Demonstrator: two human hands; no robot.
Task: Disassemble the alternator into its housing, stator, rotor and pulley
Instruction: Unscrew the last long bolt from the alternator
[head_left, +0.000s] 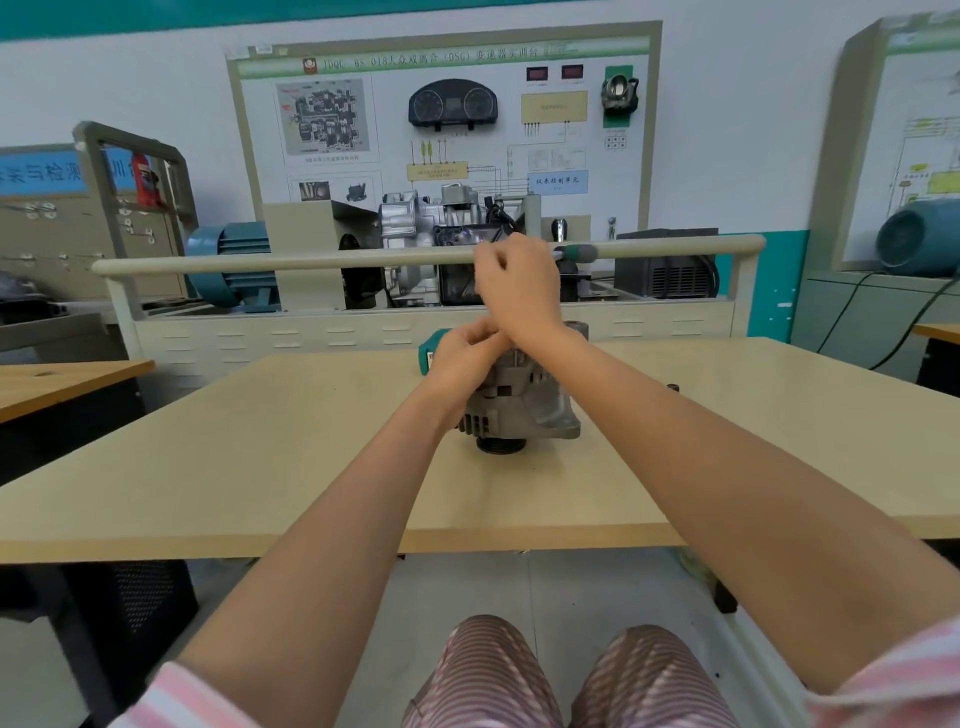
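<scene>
right hand (519, 291) raised above the unit, fingers curled in a closed grip on a green-and-grey tool handle (575, 253) that projects to the right. left hand (464, 353) lower, fingers curled; what they clamp cannot be told. directly under both hands, the grey cast-metal alternator (524, 402) stands on the pale wooden surface (260, 441), black grooved pulley (500, 445) facing the person. a teal box-shaped object (428, 351) sits just behind the left hand, contents hidden.
</scene>
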